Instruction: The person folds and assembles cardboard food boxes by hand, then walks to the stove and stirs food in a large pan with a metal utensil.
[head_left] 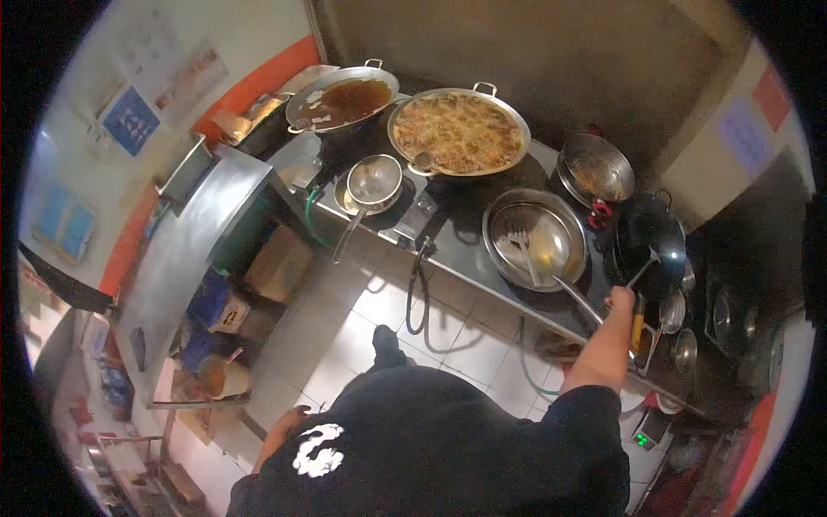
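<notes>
My right hand (618,298) is closed round the handle of a long thin metal cooking utensil (639,274). Its pale head lies inside a black wok (668,250) at the right end of the stove; whether it is a ladle or a spatula I cannot tell. Just left of that hand sits a wide steel pan (489,250) with a slotted turner (522,248) resting in it. A long metal handle (579,300) runs from the pan's edge toward my forearm. At my left side hangs my left hand (289,422), away from the cookware, its fingers loosely apart.
Two large pans stand at the back, one with dark oil (349,102), another with bubbling oil and food (461,129). A strainer (375,179) rests over a bowl. Behind the black wok is a steel pot (627,164). A metal counter (194,224) stands left; a hose (416,293) hangs in front.
</notes>
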The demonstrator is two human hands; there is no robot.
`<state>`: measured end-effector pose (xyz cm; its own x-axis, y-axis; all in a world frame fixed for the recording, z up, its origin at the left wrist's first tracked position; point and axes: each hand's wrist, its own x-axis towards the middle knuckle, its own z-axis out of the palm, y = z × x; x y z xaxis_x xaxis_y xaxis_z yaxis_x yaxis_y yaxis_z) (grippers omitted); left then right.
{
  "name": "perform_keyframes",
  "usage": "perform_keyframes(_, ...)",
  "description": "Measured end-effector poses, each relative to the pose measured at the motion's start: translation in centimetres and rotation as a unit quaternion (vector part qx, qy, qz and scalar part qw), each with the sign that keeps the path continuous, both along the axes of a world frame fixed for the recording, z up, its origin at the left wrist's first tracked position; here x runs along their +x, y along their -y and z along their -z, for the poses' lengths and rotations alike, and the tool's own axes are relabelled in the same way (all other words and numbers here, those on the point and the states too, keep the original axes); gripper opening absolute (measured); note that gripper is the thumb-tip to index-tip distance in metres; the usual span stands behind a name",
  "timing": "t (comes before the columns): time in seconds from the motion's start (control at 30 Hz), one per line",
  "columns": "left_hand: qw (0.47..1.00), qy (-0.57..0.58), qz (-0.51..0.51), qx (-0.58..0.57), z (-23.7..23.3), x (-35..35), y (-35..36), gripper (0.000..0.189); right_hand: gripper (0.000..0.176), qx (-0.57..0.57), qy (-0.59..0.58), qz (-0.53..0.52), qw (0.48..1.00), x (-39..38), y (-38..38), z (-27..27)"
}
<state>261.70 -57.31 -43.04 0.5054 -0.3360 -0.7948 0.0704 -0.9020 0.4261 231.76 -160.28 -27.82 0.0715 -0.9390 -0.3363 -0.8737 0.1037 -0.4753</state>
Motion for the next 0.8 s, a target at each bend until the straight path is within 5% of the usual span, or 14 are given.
perform_keyframes(0.07,1.000,0.008,0.016,0.000,1.9,1.2,1.0,0.063,0.018,0.023,0.246,0.233,0.941,-1.8,-0.4,-0.6)
perform_keyframes(0.13,0.995,0.065,0.068,0.041,4.3,4.4,2.9,0.058,0.023,0.039,0.309,0.243,0.919,-2.1,-4.0,-6.0)
perform_keyframes(0.2,0.989,0.078,0.108,0.069,5.9,8.1,5.0,0.058,0.020,-0.028,0.126,0.087,0.988,-3.3,-5.6,-8.8)
perform_keyframes(0.3,0.981,0.029,0.161,0.103,7.1,15.2,7.9,0.063,0.021,-0.114,0.213,0.046,0.969,-3.8,-7.1,-10.2)
perform_keyframes(0.4,0.990,0.037,0.119,0.072,3.7,23.5,11.3,0.076,0.031,-0.101,0.217,-0.047,0.970,2.9,-14.2,-19.2)
perform_keyframes(0.47,0.999,0.013,0.013,0.047,4.2,28.5,13.4,0.074,0.042,-0.174,0.112,-0.108,0.972,9.7,-19.4,-25.2)
perform_keyframes(0.5,0.996,0.059,0.054,0.043,5.0,31.5,14.4,0.072,0.047,-0.210,0.058,-0.140,0.966,12.7,-20.0,-27.4)
perform_keyframes(0.57,0.982,0.143,0.117,0.050,4.8,36.2,16.7,0.075,0.054,-0.387,-0.112,-0.303,0.864,16.5,-18.7,-30.1)
perform_keyframes(0.7,0.991,0.117,0.063,0.010,1.2,40.5,21.0,0.066,0.035,-0.327,-0.325,-0.299,0.835,28.8,-22.4,-40.2)
perform_keyframes(0.8,0.982,0.167,0.088,-0.031,-2.3,39.4,23.1,0.063,0.032,-0.292,-0.345,-0.273,0.849,35.2,-22.2,-44.6)
